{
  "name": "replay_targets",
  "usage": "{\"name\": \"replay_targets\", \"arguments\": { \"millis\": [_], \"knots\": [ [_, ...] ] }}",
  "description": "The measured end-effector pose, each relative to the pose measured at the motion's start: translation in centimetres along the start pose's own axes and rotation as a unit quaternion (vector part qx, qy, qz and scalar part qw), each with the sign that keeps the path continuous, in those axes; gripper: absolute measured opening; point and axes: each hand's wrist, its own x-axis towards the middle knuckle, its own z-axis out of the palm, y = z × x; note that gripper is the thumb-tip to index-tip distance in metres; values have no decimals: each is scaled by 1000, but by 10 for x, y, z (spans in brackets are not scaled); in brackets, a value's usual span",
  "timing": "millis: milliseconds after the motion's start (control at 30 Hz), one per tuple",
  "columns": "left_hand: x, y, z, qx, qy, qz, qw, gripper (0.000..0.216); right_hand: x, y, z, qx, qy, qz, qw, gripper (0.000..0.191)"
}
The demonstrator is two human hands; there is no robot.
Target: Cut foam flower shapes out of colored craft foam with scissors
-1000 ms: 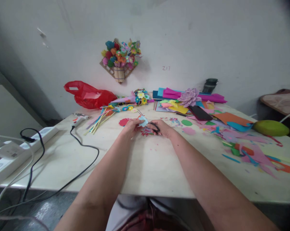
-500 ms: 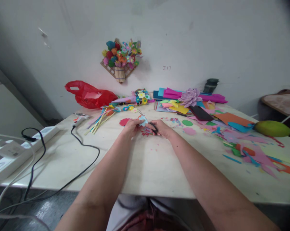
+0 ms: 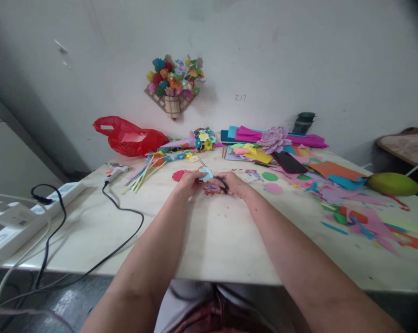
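Both of my hands meet over the middle of the pale table point(image 3: 209, 231). My left hand point(image 3: 189, 181) pinches a small light-blue foam flower point(image 3: 206, 174). Beside it, my right hand point(image 3: 233, 184) is closed through the black handles of small scissors point(image 3: 223, 183), whose blades point toward the flower. Tiny pink and red cuttings lie under the hands, and a red foam shape point(image 3: 178, 175) sits just left of them.
A glue gun point(image 3: 114, 171) with a black cord point(image 3: 125, 217) lies at the left, near a white power strip point(image 3: 28, 217). A red plastic bag point(image 3: 128, 137), paper flower stems point(image 3: 149, 167), stacked coloured sheets point(image 3: 264, 145), a black phone point(image 3: 288, 162), foam scraps point(image 3: 354, 210) and a green object point(image 3: 392, 184) crowd the back and right.
My hands and the flower have shifted only slightly; everything else has stayed put.
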Motion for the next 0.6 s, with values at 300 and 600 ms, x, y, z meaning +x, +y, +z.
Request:
{"name": "replay_targets", "arguments": {
  "millis": [300,600],
  "knots": [
    [-1,2,-2,17,0,-3,1000,7,6,6,-3,-18,-6,-17,1000,21],
    [0,2,-3,34,-2,7,999,6,8,6,-6,-26,-7,-30,999,21]
  ]
}}
